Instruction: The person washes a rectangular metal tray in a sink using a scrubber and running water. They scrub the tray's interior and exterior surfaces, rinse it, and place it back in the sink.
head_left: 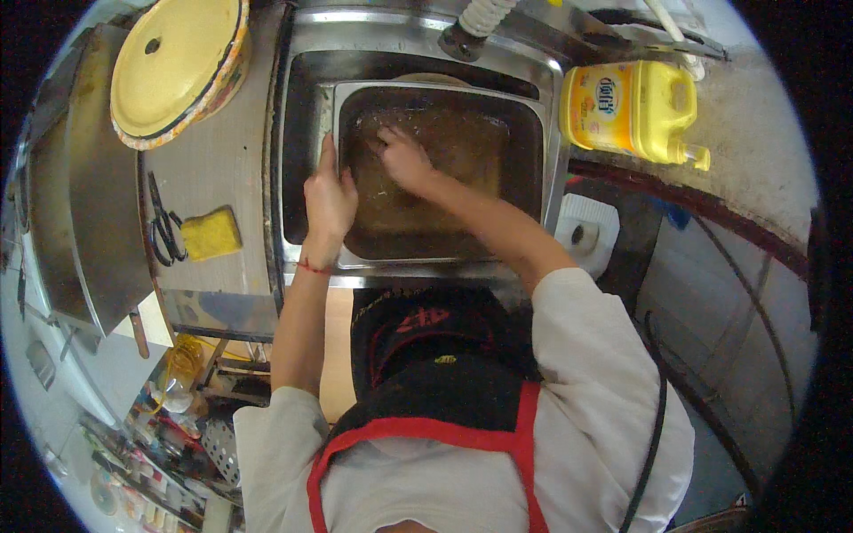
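A rectangular stainless-steel pan [426, 230] lies in the metal sink [558, 100] before me, with brownish, cloudy liquid over its bottom. My left hand [330, 203] grips the pan's left rim, thumb on the inner side and a finger stretched along the edge. Inside the pan, close to its left wall, is my right hand [405, 160], with curled fingers. Motion blurs those fingers, so whether they hold anything cannot be told. Behind the pan's far rim shows part of a pale round item [433, 78].
A corrugated white hose [485, 16] hangs over the sink's far edge. Leftward on the counter are a lidded yellow enamel pot [176, 66], black-handled scissors [163, 226] and a yellow sponge [212, 233]. At right lies a yellow detergent jug [630, 110]; below it is a white ceramic fixture [600, 223].
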The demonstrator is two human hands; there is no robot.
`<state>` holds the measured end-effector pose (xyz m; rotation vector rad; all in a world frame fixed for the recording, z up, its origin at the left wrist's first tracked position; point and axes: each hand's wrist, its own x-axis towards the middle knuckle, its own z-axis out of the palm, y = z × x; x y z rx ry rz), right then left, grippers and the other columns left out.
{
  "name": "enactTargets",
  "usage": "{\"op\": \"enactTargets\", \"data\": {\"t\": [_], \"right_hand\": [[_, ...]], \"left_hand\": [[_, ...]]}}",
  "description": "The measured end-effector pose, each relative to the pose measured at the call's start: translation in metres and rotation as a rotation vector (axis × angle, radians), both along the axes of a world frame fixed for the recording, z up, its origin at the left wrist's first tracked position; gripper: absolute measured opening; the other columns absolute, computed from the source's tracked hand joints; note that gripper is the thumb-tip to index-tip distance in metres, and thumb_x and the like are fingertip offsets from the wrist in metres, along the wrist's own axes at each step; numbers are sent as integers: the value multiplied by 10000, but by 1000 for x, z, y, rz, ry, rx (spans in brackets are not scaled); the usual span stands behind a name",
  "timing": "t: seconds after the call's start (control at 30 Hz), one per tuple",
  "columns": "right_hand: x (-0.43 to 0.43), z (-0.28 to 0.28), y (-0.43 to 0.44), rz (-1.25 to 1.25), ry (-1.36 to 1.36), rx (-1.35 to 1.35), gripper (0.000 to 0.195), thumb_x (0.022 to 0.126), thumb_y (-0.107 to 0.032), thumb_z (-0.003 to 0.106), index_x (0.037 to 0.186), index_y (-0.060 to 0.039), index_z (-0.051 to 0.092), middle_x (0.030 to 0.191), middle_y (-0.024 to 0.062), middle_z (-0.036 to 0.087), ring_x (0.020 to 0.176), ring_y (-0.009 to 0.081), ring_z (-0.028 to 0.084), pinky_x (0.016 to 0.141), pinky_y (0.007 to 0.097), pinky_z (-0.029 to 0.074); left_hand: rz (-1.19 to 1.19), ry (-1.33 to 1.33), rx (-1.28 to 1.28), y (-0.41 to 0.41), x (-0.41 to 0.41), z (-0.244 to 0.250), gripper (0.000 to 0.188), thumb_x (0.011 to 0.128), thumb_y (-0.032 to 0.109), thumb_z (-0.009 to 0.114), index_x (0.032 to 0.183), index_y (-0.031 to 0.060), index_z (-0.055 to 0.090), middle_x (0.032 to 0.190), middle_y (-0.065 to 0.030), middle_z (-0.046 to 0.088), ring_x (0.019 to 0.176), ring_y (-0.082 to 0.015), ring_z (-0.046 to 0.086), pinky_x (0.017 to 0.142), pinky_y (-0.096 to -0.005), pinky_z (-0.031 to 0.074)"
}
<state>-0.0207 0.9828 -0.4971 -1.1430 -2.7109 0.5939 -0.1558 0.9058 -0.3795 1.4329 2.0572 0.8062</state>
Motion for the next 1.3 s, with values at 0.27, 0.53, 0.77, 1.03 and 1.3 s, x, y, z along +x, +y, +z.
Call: {"op": "enactTargets", "data": {"t": [0.27, 0.53, 0.77, 1.03, 1.3], "right_hand": [[-15, -10, -15, -36, -116, 4, 223, 660, -59, 572, 861, -16, 657, 1164, 198, 504, 1041, 393, 513, 901, 457, 445], [-29, -39, -32, -392, 175, 83, 131, 636, -34, 555, 723, 26, 633, 904, 213, 574, 824, 382, 579, 673, 454, 504], [-45, -1, -6, -349, 143, -38, 131, 615, -15, 557, 726, 21, 616, 841, 216, 570, 761, 381, 580, 626, 455, 492], [-45, 7, -9, -334, 35, -109, 115, 620, -28, 547, 683, 32, 622, 844, 221, 589, 799, 365, 586, 669, 467, 477], [-40, -1, -7, -277, 142, 3, 100, 578, -49, 574, 645, 9, 619, 857, 223, 591, 785, 352, 590, 750, 463, 469]], "left_hand": [[-1, -22, -47, 5, 3, 4, 581, 742, -35, 540, 1294, -45, 361, 715, -280, 571, 643, -410, 591, 586, -431, 476], [-30, -34, 16, 9, 8, -2, 570, 744, -33, 540, 1288, -41, 369, 729, -283, 576, 651, -413, 593, 591, -428, 481], [-28, 2, 37, 3, 2, -3, 575, 746, -34, 551, 1293, -17, 375, 841, -280, 591, 754, -403, 603, 642, -415, 492], [-18, 29, 12, 1, 5, 0, 557, 752, -18, 547, 1278, -60, 371, 805, -290, 589, 713, -404, 609, 611, -419, 496], [-30, 7, 63, 7, 3, -4, 563, 750, -15, 555, 1283, -40, 377, 766, -283, 583, 672, -412, 595, 595, -425, 481]]}}
